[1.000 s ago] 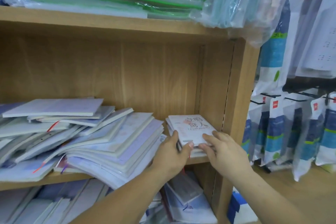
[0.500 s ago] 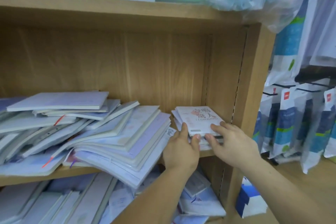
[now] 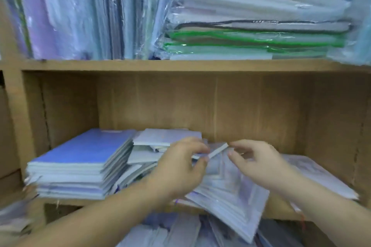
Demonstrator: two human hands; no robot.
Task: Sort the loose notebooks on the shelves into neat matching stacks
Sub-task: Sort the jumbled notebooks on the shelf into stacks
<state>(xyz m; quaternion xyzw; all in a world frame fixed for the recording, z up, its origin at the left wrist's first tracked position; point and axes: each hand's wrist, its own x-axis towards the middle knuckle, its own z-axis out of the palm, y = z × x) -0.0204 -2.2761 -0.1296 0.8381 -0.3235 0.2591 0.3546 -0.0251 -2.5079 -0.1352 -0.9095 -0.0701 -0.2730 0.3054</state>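
Risk: the loose pile (image 3: pixel 230 192) under the hands hangs over the shelf (image 3: pixel 281 208) front, so lifting the notebook (image 3: pixel 218 151) w/ any drag could slide the lot off. Notebook sits edge-on btwn the hands, just above the pile. Left hand (image 3: pixel 178 168) pinches its left end; right hand (image 3: pixel 259 164) is curled at the right end, grip unclear in blur.

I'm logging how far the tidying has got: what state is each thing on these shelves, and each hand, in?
Blue stack: flat, fairly squared up.
Middle pile: skewed, uneven.
Right pile: slumped, overhanging the shelf.
Notebook: raised, tilted.
Left hand: pinches the notebook.
Right hand: curled at its other end; grip unclear.
Wrapped packs: stacked flat, sealed.
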